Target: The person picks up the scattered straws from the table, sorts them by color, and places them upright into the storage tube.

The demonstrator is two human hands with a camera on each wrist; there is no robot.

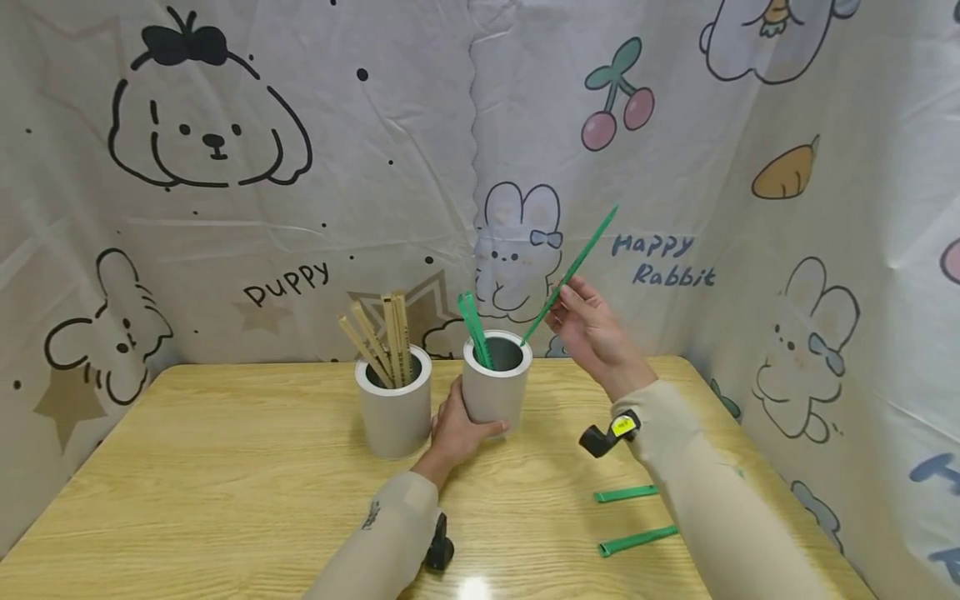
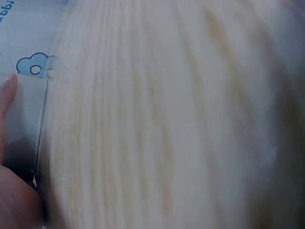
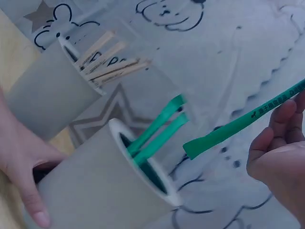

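My left hand [image 1: 456,429] holds a light grey, white-rimmed round cup [image 1: 497,398] low on its side, the thumb across its front. Several slim green sticks [image 1: 472,327] lean inside it. Above the right of its rim, my right hand [image 1: 597,333] pinches another slim green stick [image 1: 591,247], tilted up to the right. In the right wrist view, this green stick [image 3: 221,136] has a flat, wide lower end and dark print; that end stands apart from the cup's rim. The left wrist view shows only the edge of the left hand [image 2: 16,200] by the cup [image 2: 28,114].
A matching cup [image 1: 395,423] with several beige printed sticks [image 1: 396,333] stands just left. Two more green sticks [image 1: 626,494] lie on the wooden table [image 1: 225,475], partly under the right forearm. A printed cloth [image 1: 405,167] hangs behind and at the sides.
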